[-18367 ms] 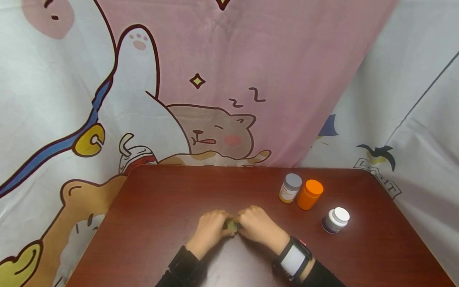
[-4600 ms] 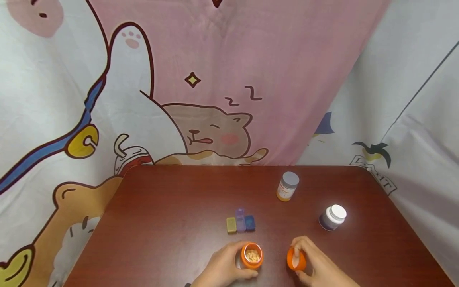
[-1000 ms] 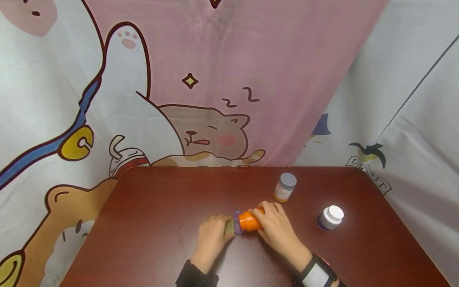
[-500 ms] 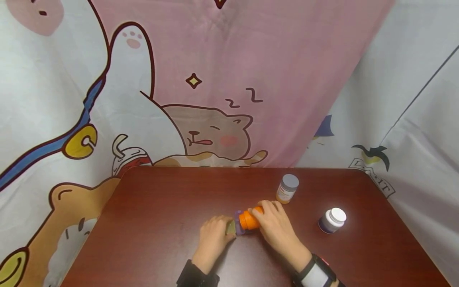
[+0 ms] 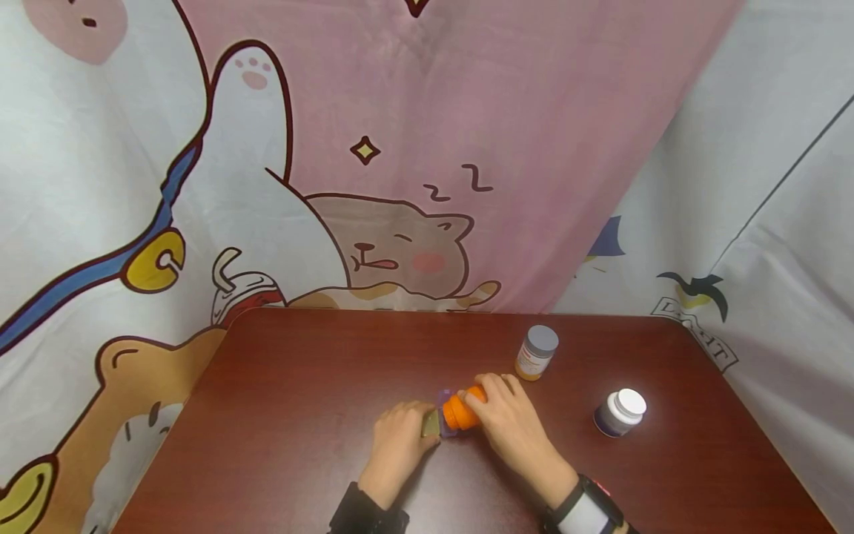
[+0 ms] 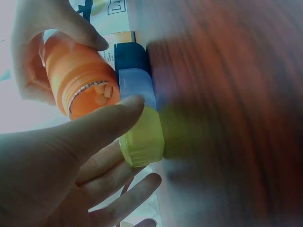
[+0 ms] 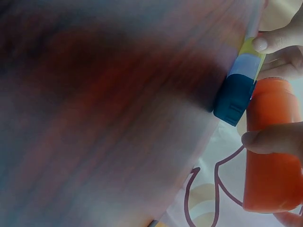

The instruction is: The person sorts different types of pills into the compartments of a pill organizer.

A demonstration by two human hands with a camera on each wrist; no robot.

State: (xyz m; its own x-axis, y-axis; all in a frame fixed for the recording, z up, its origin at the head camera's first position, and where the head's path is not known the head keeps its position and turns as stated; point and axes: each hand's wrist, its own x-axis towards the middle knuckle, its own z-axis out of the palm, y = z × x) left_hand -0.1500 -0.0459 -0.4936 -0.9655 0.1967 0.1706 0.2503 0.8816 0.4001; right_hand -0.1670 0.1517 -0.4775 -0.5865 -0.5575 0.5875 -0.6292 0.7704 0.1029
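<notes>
A small pill organizer [image 6: 137, 85] with yellow, purple and dark blue compartments sits on the table. My left hand [image 5: 396, 445] pinches its yellow end, thumb on one side and fingers on the other. My right hand [image 5: 517, 426] grips an orange pill bottle [image 5: 460, 411] without its cap. The bottle is tipped over, mouth toward the purple compartment, whose lid stands raised in the head view. Pale pills [image 6: 106, 92] show inside the bottle mouth in the left wrist view. In the right wrist view the thumb [image 7: 270, 138] lies along the bottle's side, close to the dark blue compartment [image 7: 234, 99].
A grey-lidded bottle [image 5: 537, 352] stands behind my right hand on the brown table [image 5: 320, 371]. Farther right is a white-lidded dark jar [image 5: 620, 412]. A cartoon-print cloth [image 5: 534, 148] hangs along the table's back edge.
The orange bottle went from standing at the back right, to my left hand while my right held its cap, to my right hand, tipped. Over the last second its tilt shifts slightly.
</notes>
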